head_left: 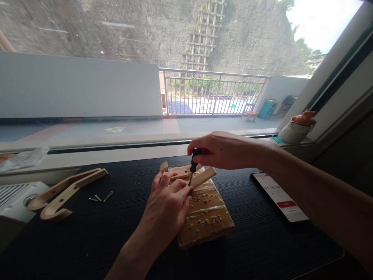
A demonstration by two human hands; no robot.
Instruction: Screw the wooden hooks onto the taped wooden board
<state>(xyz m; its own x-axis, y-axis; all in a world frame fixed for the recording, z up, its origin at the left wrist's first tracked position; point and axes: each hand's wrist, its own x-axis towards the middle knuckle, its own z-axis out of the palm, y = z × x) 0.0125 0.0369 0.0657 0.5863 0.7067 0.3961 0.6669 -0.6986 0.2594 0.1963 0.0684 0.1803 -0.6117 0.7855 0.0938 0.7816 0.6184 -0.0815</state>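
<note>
Centre: right hand (214,149), closed, is gripping black screwdriver (194,163); left hand (170,198), half curled, is holding wooden strip (205,177) on wrapped block (207,230).

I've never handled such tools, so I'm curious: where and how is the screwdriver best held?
Probably by the screwdriver's black handle, from above and the right, as the right hand does. The tool stands nearly upright, with the thick handle uppermost, while the thin shaft points down close beside the left hand.
</note>
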